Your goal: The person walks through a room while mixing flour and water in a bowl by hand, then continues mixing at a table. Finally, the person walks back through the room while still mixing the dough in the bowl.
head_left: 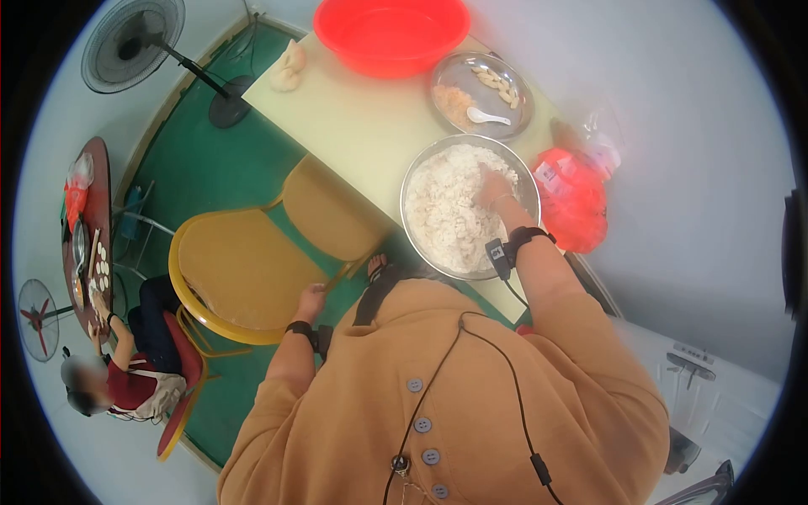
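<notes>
A wide metal bowl (407,220) of white, crumbly flour (448,210) stands at the edge of the pale table. My right hand (497,187) reaches into it from the right side, its fingertips hidden in the flour. Small and loosely curled, my left hand (312,300) is beside the edge of the yellow chair (244,265), with nothing visible in its fingers. Behind the bowl, a metal plate (523,114) carries pale pieces, an orange-pink crumbly food and a white spoon (488,117).
A red basin (391,38) and dough pieces (289,67) are on the table (337,126). Red plastic bags (572,202) lie right of the bowl. A person (139,383) sits at a round table (99,185) on the left. A fan (135,42) stands at upper left.
</notes>
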`<state>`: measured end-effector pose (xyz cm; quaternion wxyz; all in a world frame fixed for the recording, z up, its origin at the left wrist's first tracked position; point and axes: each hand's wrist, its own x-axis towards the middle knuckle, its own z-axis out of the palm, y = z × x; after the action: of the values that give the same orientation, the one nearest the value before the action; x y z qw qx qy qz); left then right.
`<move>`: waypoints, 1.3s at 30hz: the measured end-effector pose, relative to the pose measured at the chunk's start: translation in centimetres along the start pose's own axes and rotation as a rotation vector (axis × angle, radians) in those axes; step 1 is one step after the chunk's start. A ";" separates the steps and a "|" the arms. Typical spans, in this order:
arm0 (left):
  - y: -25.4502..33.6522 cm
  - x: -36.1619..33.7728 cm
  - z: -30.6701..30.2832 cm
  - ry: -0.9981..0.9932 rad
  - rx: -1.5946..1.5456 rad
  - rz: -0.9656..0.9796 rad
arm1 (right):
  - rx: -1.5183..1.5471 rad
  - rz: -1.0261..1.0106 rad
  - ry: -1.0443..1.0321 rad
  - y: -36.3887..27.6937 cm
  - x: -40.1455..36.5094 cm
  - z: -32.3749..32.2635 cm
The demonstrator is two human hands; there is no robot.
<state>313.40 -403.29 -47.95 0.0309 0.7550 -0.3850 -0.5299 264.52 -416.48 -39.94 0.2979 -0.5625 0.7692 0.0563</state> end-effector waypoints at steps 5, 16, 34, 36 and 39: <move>0.1 0.3 -1.0 -0.099 0.025 -0.024 | -0.027 0.022 0.110 0.7 2.1 2.2; 2.0 -0.4 -0.7 -0.135 0.055 -0.073 | 0.383 -0.114 0.328 0.2 -5.3 1.1; -0.4 4.6 0.1 -0.089 0.179 0.152 | 0.027 -0.473 0.130 -0.2 -5.0 0.1; -0.4 4.1 0.0 -0.080 0.158 0.129 | -0.048 -0.445 0.067 -1.3 -3.3 -0.7; -0.4 3.5 -0.4 -0.088 0.129 0.085 | -0.188 -0.358 -0.021 -2.9 -1.1 -1.5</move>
<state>314.47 -405.29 -50.66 -0.0123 0.7144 -0.4508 -0.5351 266.76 -417.21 -37.41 0.2574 -0.7151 0.6450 0.0798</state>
